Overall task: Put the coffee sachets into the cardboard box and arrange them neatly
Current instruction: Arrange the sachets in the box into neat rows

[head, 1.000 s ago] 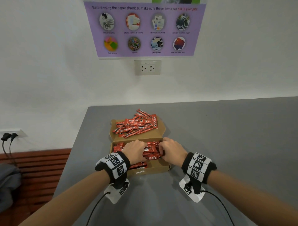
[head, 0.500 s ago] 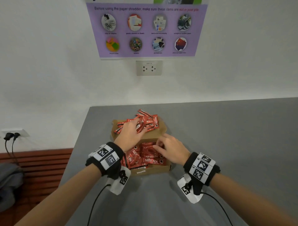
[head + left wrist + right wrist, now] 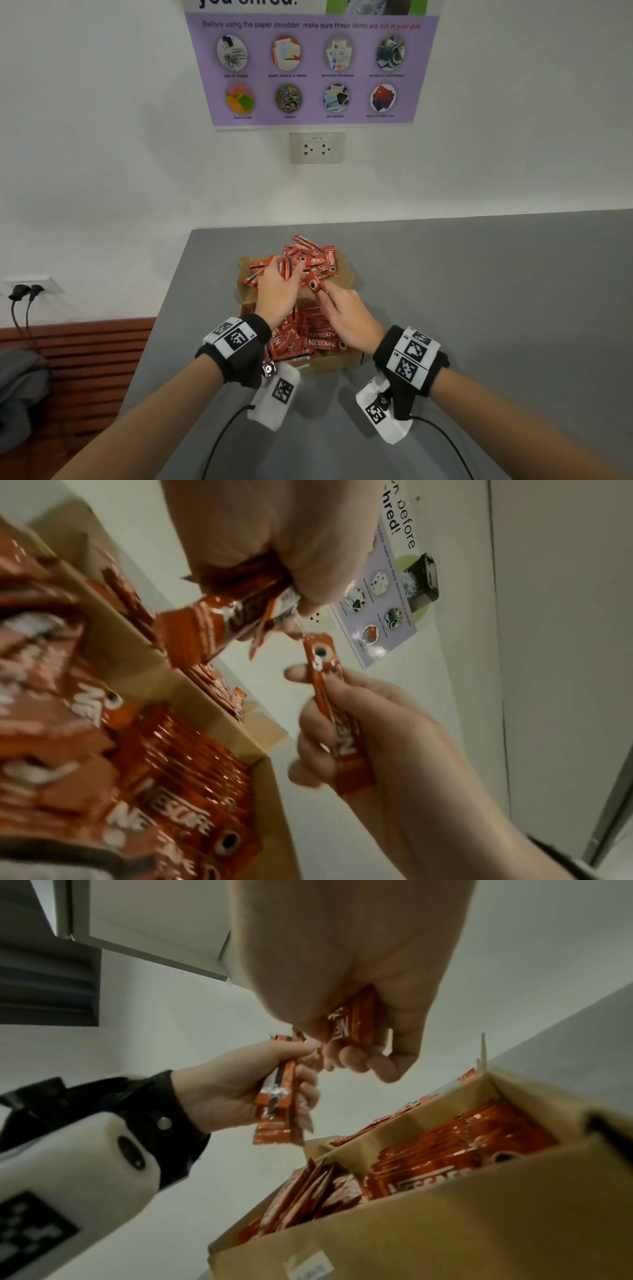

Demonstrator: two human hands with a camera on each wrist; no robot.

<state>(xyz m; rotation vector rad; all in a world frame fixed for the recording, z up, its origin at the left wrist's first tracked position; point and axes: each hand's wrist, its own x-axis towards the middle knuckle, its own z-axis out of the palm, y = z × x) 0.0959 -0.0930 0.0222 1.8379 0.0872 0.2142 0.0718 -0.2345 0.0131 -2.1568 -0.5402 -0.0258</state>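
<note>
The cardboard box (image 3: 344, 364) stands open on the grey table, with red Nescafe sachets (image 3: 320, 339) packed inside in rows. More loose sachets (image 3: 313, 255) lie heaped on its folded-back lid. My left hand (image 3: 289, 275) hovers over that heap and grips a small bundle of sachets (image 3: 219, 620). Just right of it, my right hand (image 3: 327, 296) holds a single sachet (image 3: 317, 286) above the box's far edge. In the right wrist view that sachet (image 3: 356, 1018) sits between curled fingers, and the left hand's bundle (image 3: 277, 1102) hangs beside it.
The grey table (image 3: 479, 308) ends at a left edge close to the box and meets the white wall behind. On the wall are a socket (image 3: 317, 148) and a purple poster (image 3: 308, 68). A wooden bench (image 3: 78, 349) with a grey bag (image 3: 20, 387) sits lower left.
Both hands have come up off the packed rows in the box. The left hand reached to the heap on the lid and took several sachets; the right hand now holds one.
</note>
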